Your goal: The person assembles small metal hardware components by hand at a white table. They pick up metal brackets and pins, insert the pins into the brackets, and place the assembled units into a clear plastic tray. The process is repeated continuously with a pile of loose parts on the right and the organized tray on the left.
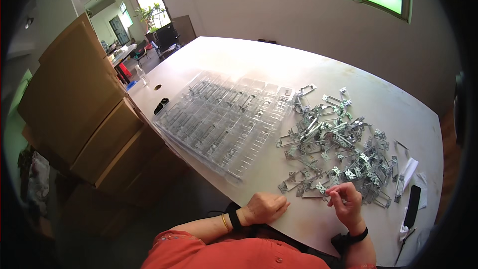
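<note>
Right grip (pixel 347 204): thumb and forefinger nearly pinched at the near edge of the metal brackets (pixel 343 140); can't tell if one's held. Heap spreads just beyond it, presumably for short reach. Left grip (pixel 265 208): fingers curled in, contents hidden, at the near edge of the table (pixel 398 109), probably for support. Clear tray (pixel 234 175) lies beyond-left of it; compartments likely keep parts separated.

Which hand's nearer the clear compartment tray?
Left: the left hand is just off the near corner of the tray; the right hand is farther right, by the metal bracket pile.
</note>
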`<action>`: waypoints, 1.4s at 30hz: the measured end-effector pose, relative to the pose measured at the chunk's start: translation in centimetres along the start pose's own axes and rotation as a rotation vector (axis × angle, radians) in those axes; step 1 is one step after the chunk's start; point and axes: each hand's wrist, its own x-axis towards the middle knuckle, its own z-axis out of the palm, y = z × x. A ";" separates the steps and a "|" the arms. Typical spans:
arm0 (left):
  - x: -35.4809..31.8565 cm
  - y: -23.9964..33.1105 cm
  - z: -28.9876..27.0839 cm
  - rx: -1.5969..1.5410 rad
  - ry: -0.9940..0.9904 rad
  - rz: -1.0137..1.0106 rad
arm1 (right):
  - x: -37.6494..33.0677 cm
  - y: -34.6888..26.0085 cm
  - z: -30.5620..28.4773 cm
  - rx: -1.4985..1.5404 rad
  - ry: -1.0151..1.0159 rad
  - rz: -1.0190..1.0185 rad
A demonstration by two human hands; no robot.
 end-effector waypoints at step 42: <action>0.8 -1.0 0.7 0.093 -0.048 -0.099 | 0.5 0.6 -0.3 -0.020 0.025 0.015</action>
